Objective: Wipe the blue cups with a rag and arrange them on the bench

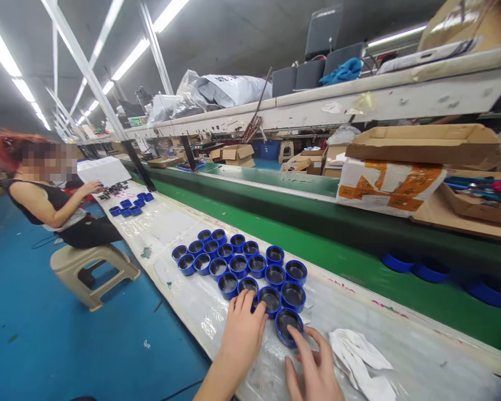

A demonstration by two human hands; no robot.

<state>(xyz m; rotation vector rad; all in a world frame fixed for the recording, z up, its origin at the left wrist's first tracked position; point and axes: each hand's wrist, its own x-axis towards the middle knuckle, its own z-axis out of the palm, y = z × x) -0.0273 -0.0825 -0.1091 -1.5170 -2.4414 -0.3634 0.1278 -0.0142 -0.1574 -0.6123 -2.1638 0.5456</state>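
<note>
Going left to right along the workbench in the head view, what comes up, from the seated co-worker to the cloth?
Seated co-worker, smaller group of blue cups, left hand, right hand, white cloth.

Factory assembly line.
Long green conveyor (pixel 338 273), worktable (pixel 162 234) alongside, many matching blue cups (pixel 275 274), seated co-worker (pixel 29 203), tube lights (pixel 136 58).

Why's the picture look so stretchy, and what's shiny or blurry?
Head view: edges look stretched, perhaps from a wide lens; ceiling lights blaze white, and the white table shows shiny glare; blue round pieces on the green strip at right look smeared.
</note>
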